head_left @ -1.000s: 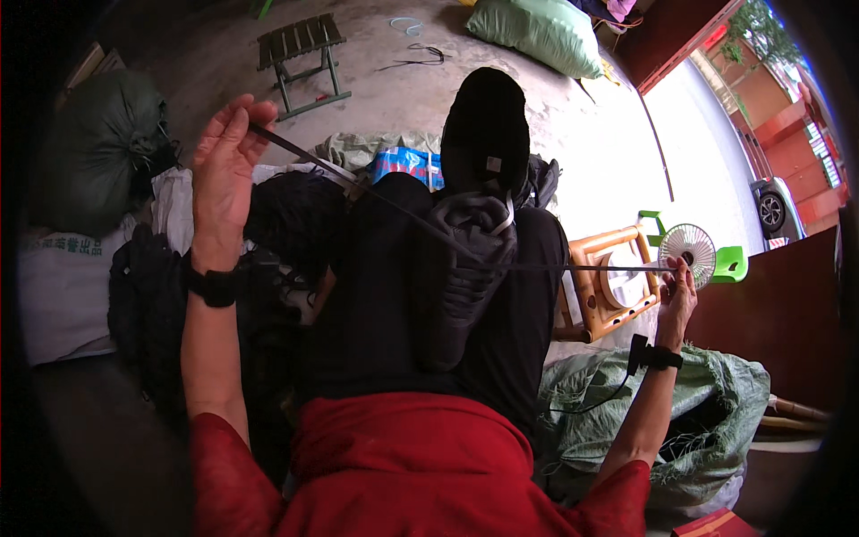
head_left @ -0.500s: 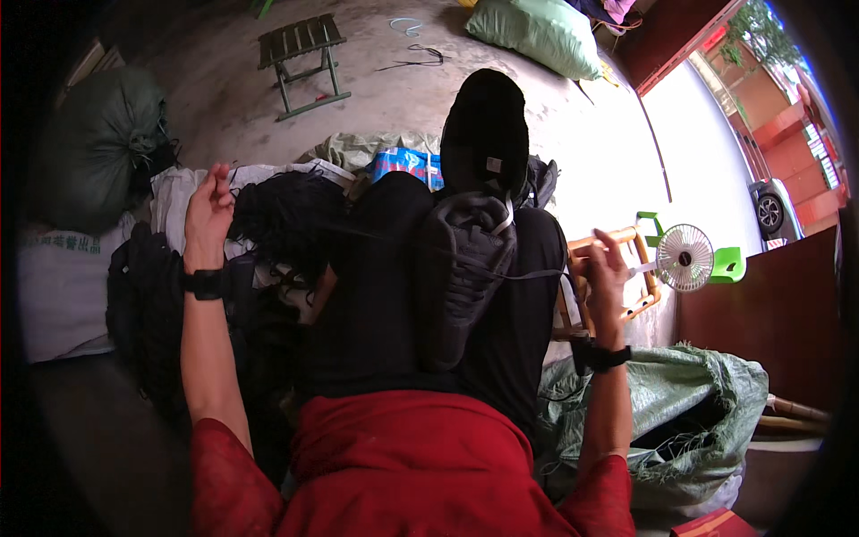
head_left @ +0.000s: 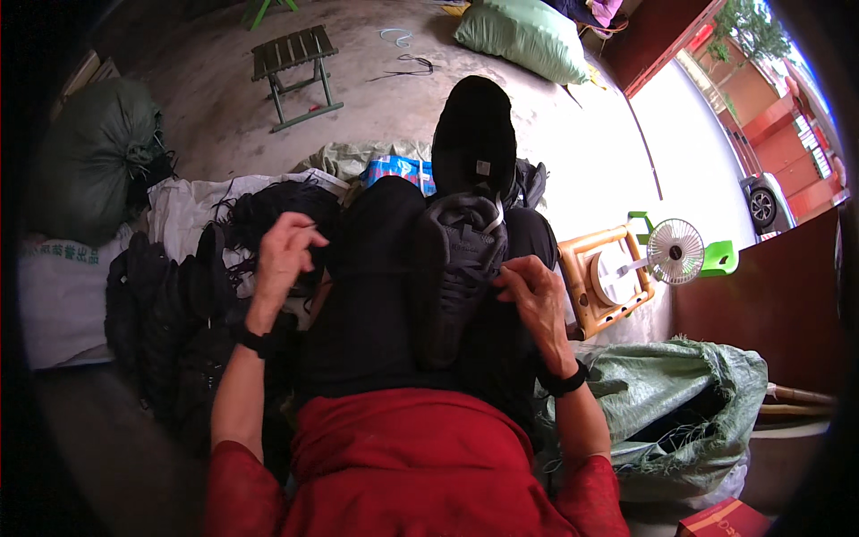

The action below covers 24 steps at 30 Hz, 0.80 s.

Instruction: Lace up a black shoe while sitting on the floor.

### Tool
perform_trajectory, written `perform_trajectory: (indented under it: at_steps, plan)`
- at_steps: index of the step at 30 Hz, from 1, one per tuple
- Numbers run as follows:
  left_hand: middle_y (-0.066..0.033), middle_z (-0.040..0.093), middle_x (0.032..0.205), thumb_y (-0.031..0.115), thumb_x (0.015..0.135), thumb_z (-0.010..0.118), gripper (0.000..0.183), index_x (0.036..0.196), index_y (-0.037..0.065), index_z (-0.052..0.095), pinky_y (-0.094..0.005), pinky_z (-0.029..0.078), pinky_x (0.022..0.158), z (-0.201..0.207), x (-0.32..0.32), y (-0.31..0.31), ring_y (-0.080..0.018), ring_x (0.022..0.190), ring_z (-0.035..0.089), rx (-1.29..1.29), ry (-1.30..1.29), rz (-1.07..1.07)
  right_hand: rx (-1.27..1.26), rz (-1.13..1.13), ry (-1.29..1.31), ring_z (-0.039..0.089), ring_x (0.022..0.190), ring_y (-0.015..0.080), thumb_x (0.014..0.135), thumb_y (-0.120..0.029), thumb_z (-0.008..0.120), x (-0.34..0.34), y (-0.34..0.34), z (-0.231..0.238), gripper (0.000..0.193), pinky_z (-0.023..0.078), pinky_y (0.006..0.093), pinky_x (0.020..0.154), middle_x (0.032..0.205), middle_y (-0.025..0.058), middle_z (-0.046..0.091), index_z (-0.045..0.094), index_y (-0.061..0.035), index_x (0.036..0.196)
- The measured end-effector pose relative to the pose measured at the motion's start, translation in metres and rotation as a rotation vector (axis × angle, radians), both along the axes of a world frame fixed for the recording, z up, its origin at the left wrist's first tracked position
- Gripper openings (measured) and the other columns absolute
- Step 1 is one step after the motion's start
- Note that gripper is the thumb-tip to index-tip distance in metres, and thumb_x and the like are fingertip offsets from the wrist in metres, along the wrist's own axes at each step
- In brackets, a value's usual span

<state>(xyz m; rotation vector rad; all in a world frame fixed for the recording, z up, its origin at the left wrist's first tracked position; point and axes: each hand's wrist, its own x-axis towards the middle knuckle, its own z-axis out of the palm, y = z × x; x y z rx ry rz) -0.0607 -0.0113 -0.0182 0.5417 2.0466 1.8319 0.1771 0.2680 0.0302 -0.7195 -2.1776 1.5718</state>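
Note:
A black lace-up shoe (head_left: 456,277) rests on my lap over the black trousers, its toe toward me and its opening away. Beyond it stands a second black shoe (head_left: 474,134), sole or inside dark, with a small pale label. My right hand (head_left: 537,304) is closed in a pinch on a shoelace at the right side of the near shoe's eyelets. My left hand (head_left: 284,255) is raised left of the shoe, thumb and fingers pinched; a thin lace end seems to show at the fingertips, mostly lost against the dark trousers.
Black shoes (head_left: 170,304) are heaped at my left, beside a bundle of black laces (head_left: 277,215). A bamboo stool (head_left: 591,286) and a small fan (head_left: 676,251) stand right, above a green woven sack (head_left: 662,394). A folding stool (head_left: 291,67) is farther off.
Both hands have come inward: the left from far left toward my knee, the right from the bamboo stool to the shoe's side. The lace stretched out to the right is no longer taut.

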Motion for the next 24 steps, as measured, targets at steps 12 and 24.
perform_trajectory:
  at_steps: [12,24]
  plan:
    - [-0.0135,0.065,0.082,0.009,0.085,0.063,0.010,0.090,0.001,0.061,-0.0353,0.050,0.065,0.040,0.076,0.090,-0.0281,0.073,0.065,-0.098,0.540,-0.304,1.068,-0.059,0.008,0.064,0.062,0.0300,0.087,-0.014,0.063,-0.009,-0.014,-0.015,0.009,0.047,0.0410,0.054,0.069,0.0103,0.063,0.057,-0.0103,0.094]
    - [-0.0120,0.066,0.078,0.015,0.085,0.063,0.011,0.087,0.004,0.062,-0.0377,0.050,0.062,0.039,0.074,0.101,-0.0299,0.071,0.066,-0.210,0.511,-0.212,0.156,0.089,-0.049,0.061,0.058,0.0121,0.088,-0.011,0.065,-0.011,0.001,-0.001,0.014,0.050,0.0250,0.054,0.070,0.0072,0.063,0.059,0.0021,0.086]
